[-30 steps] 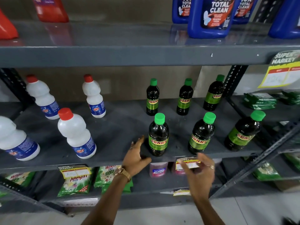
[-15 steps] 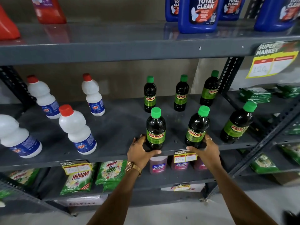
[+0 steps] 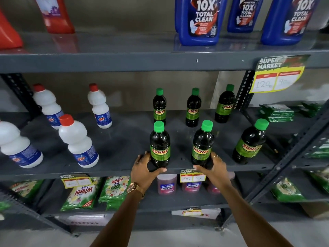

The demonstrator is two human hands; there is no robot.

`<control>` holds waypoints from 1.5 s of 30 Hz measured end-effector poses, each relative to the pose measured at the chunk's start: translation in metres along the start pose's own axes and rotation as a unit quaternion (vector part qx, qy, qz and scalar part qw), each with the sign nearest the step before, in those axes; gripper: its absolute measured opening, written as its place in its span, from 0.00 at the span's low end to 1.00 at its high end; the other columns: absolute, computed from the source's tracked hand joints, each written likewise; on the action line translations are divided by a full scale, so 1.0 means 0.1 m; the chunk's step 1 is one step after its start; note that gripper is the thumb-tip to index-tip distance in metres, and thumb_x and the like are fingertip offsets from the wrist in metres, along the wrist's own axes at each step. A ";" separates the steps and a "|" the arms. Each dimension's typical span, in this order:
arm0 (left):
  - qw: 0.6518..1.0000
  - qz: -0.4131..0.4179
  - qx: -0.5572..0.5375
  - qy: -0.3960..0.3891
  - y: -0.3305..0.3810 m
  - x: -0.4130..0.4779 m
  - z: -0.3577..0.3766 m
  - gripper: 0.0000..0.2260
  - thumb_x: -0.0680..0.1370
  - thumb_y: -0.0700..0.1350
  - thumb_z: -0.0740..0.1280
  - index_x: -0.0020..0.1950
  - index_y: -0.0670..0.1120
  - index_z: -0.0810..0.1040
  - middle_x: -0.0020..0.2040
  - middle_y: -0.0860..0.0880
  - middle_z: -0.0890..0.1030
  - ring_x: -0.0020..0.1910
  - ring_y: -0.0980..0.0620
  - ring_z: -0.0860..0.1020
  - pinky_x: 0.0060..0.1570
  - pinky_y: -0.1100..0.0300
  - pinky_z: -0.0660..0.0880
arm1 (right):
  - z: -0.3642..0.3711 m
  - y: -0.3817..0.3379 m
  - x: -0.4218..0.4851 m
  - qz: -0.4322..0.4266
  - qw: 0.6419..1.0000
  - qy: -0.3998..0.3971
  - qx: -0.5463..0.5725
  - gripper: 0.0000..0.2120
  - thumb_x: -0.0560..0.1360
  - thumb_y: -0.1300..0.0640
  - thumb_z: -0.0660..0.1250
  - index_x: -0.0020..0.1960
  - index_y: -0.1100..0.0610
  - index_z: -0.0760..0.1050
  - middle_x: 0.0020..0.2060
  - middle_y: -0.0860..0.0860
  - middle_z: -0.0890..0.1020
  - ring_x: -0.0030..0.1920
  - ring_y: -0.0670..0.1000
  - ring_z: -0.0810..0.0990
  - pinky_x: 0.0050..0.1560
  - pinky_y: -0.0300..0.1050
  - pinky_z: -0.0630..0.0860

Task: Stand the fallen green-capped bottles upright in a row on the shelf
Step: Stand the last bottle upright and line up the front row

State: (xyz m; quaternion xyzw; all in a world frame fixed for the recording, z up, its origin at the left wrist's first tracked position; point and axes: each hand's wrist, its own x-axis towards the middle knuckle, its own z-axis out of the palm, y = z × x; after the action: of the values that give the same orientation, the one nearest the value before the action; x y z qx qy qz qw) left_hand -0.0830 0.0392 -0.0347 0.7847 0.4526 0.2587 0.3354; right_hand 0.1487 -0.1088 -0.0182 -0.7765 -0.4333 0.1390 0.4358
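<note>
Several dark green-capped bottles stand upright on the grey middle shelf (image 3: 124,143), in a back row of three and a front row of three. My left hand (image 3: 145,169) wraps the base of the front left bottle (image 3: 159,143). My right hand (image 3: 213,166) wraps the base of the front middle bottle (image 3: 203,143). The front right bottle (image 3: 249,141) stands alone near the shelf post. Behind them stand the back left bottle (image 3: 159,106), the back middle bottle (image 3: 193,107) and the back right bottle (image 3: 225,104).
White red-capped bottles (image 3: 78,141) stand on the left half of the same shelf. Blue cleaner jugs (image 3: 199,20) sit on the shelf above. Green detergent packs (image 3: 83,193) and pink bottles (image 3: 166,184) fill the shelf below. A yellow price tag (image 3: 193,176) hangs from the shelf edge.
Both hands moved up from below the shelf edge and closed around the bases of the front left and front middle bottles. The view shifted slightly.
</note>
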 end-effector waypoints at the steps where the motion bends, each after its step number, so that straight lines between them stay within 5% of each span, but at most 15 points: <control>1: 1.000 -0.001 -0.006 0.006 -0.01 -0.01 0.02 0.38 0.64 0.63 0.74 0.69 0.49 0.69 0.70 0.48 0.73 0.72 0.45 0.65 0.73 0.47 0.60 | -0.01 0.01 0.03 -0.002 1.000 -0.008 0.002 0.30 0.63 0.46 0.78 0.60 0.55 0.73 0.50 0.49 0.79 0.52 0.50 0.76 0.50 0.44 0.71; 7: 0.998 -0.023 -0.016 0.057 0.15 -0.14 0.12 0.39 0.64 0.61 0.72 0.70 0.46 0.68 0.72 0.44 0.69 0.75 0.47 0.59 0.76 0.51 0.47 | -0.10 0.07 0.13 -0.015 0.998 -0.055 0.017 0.31 0.62 0.47 0.79 0.60 0.57 0.73 0.49 0.51 0.77 0.55 0.54 0.75 0.53 0.48 0.72; 12: 0.976 -0.084 -0.045 0.197 0.43 -0.52 0.44 0.49 0.66 0.50 0.78 0.76 0.47 0.49 0.78 0.44 0.56 0.76 0.45 0.53 0.74 0.47 0.51 | -0.16 0.14 0.06 -0.020 0.994 -0.084 0.074 0.39 0.62 0.41 0.77 0.68 0.53 0.69 0.59 0.50 0.78 0.60 0.49 0.75 0.61 0.48 0.72; 14: 0.969 -0.075 -0.053 0.231 0.61 -0.79 0.69 0.47 0.68 0.49 0.76 0.76 0.52 0.47 0.77 0.45 0.56 0.75 0.44 0.54 0.72 0.46 0.56 | -0.27 0.23 -0.11 -0.009 0.992 -0.037 0.122 0.38 0.61 0.37 0.75 0.67 0.49 0.71 0.59 0.44 0.78 0.59 0.44 0.75 0.59 0.40 0.71; 17: 0.984 0.016 -0.059 0.166 0.85 -1.02 1.03 0.39 0.71 0.55 0.70 0.75 0.54 0.51 0.73 0.49 0.64 0.71 0.51 0.61 0.67 0.53 0.61 | -0.48 0.49 -0.39 -0.004 0.980 0.132 0.148 0.23 0.61 0.36 0.74 0.52 0.43 0.75 0.50 0.47 0.80 0.50 0.47 0.79 0.49 0.31 0.72; 21: 0.992 0.047 -0.090 0.079 1.20 -0.77 1.24 0.37 0.73 0.51 0.70 0.76 0.52 0.51 0.74 0.51 0.62 0.72 0.51 0.60 0.70 0.54 0.57 | -0.87 0.79 -0.35 0.064 0.955 0.257 0.136 0.33 0.60 0.46 0.79 0.60 0.54 0.71 0.56 0.54 0.74 0.55 0.55 0.76 0.59 0.52 0.75; 25: 0.994 0.007 -0.098 0.052 1.25 -0.32 1.20 0.40 0.70 0.45 0.74 0.75 0.44 0.54 0.75 0.41 0.63 0.74 0.44 0.61 0.74 0.46 0.58 | -1.06 0.84 -0.05 0.071 0.980 0.164 0.087 0.48 0.58 0.51 0.82 0.71 0.61 0.64 0.68 0.58 0.70 0.68 0.56 0.68 0.68 0.52 0.66; 30: 0.993 -0.010 -0.103 0.047 1.12 -0.15 1.21 0.31 0.66 0.46 0.78 0.66 0.45 0.71 0.61 0.45 0.80 0.60 0.48 0.76 0.59 0.57 0.71 | -1.10 0.89 0.13 0.040 0.992 0.106 0.049 0.28 0.59 0.54 0.81 0.56 0.60 0.76 0.50 0.56 0.82 0.53 0.57 0.80 0.53 0.51 0.76; 36: 0.992 -0.029 -0.102 0.075 1.18 -0.18 1.32 0.27 0.60 0.55 0.79 0.55 0.51 0.77 0.50 0.51 0.83 0.49 0.53 0.79 0.51 0.59 0.75 | -1.04 0.96 0.13 0.012 0.995 0.092 0.039 0.29 0.61 0.52 0.80 0.58 0.59 0.75 0.48 0.50 0.79 0.53 0.53 0.76 0.53 0.45 0.72; 45: 0.991 -0.038 -0.083 0.101 1.17 -0.19 1.29 0.27 0.60 0.55 0.80 0.55 0.48 0.78 0.50 0.52 0.82 0.51 0.56 0.76 0.54 0.62 0.70 | -1.11 0.99 0.14 0.017 0.997 0.057 0.056 0.30 0.62 0.50 0.79 0.60 0.56 0.75 0.50 0.49 0.78 0.52 0.50 0.75 0.53 0.46 0.72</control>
State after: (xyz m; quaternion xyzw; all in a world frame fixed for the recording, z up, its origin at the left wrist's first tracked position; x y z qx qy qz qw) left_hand 0.0622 -0.0582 -0.0306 0.7065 0.4904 0.3605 0.3612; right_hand 0.2774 -0.1834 -0.0308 -0.7652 -0.3859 0.1259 0.4998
